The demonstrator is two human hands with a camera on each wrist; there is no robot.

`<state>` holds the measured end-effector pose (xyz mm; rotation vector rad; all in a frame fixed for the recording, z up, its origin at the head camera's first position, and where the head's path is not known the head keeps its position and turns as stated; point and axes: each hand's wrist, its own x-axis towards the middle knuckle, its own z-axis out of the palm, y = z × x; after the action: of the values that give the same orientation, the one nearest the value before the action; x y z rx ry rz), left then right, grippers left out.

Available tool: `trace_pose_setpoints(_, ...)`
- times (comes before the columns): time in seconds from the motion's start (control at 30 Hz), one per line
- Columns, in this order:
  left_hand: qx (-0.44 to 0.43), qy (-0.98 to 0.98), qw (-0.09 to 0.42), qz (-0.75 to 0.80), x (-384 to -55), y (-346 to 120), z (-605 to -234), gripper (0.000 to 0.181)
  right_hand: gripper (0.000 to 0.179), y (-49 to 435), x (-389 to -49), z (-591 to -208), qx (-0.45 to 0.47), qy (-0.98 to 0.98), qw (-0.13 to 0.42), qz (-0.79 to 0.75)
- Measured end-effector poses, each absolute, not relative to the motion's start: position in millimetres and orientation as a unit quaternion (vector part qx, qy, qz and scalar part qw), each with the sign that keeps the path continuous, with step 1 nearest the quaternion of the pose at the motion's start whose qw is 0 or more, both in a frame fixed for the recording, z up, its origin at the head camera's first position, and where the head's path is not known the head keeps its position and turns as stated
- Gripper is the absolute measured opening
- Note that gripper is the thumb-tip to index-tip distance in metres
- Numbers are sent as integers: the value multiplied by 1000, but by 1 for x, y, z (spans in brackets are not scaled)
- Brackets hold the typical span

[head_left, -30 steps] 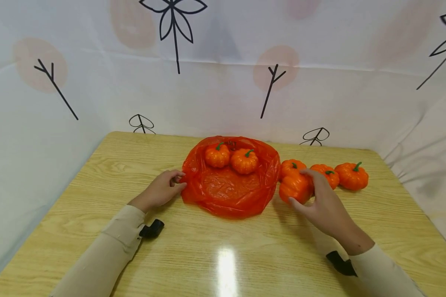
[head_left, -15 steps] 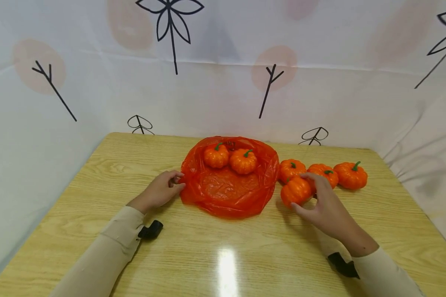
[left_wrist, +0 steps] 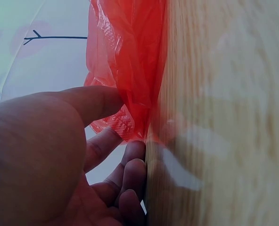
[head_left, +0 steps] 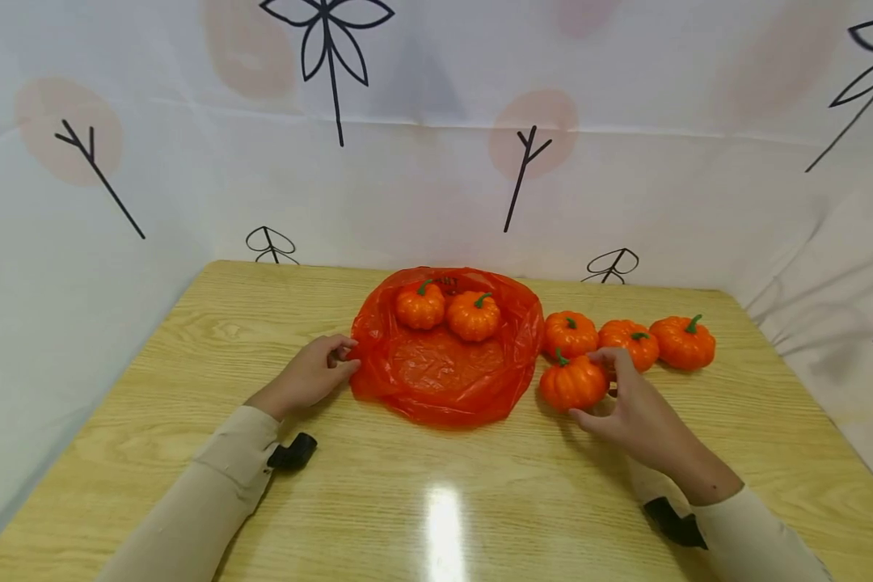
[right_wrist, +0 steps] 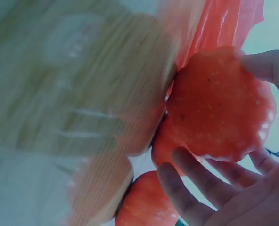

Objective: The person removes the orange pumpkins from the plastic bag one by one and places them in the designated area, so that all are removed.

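A red plastic bag (head_left: 447, 408) stands with its mouth spread wide at the middle of the table. Inside, toward its far side, sit two small orange pumpkins (head_left: 473, 317) with green stems. My left hand (head_left: 307, 378) pinches the bag's left edge (left_wrist: 139, 89) between thumb and forefinger, its other fingers curled beneath. My right hand (head_left: 643, 424) holds another orange pumpkin (head_left: 573, 385) just right of the bag, stem up. In the right wrist view the thumb lies against one side of this pumpkin (right_wrist: 219, 103) and the fingers are at the opposite side, partly behind it.
Behind the held pumpkin, a row of three more orange pumpkins (head_left: 629, 343) runs rightward from the bag's right side. The wooden table (head_left: 378, 493) reaches back to a white cloth (head_left: 422, 186) printed with plants. Black wrist mounts (head_left: 293, 451) stick out under both sleeves.
The pumpkin in my right hand has come slightly toward me and tipped, so its stem now shows on top. My left hand keeps its place at the bag's edge.
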<state>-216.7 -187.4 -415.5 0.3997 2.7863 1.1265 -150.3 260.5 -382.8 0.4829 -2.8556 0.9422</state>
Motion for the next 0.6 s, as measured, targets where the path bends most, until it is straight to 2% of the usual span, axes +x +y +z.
trace_pose_setpoints(0.27, 136, 917, 51, 371, -216, -189, -416, 33, 73, 265, -151, -382, 142, -946, 35, 290)
trace_pose_setpoints(0.6, 139, 916, 52, 372, -217, -188, -416, 32, 64, 268, -152, -382, 128, -957, -14, 261)
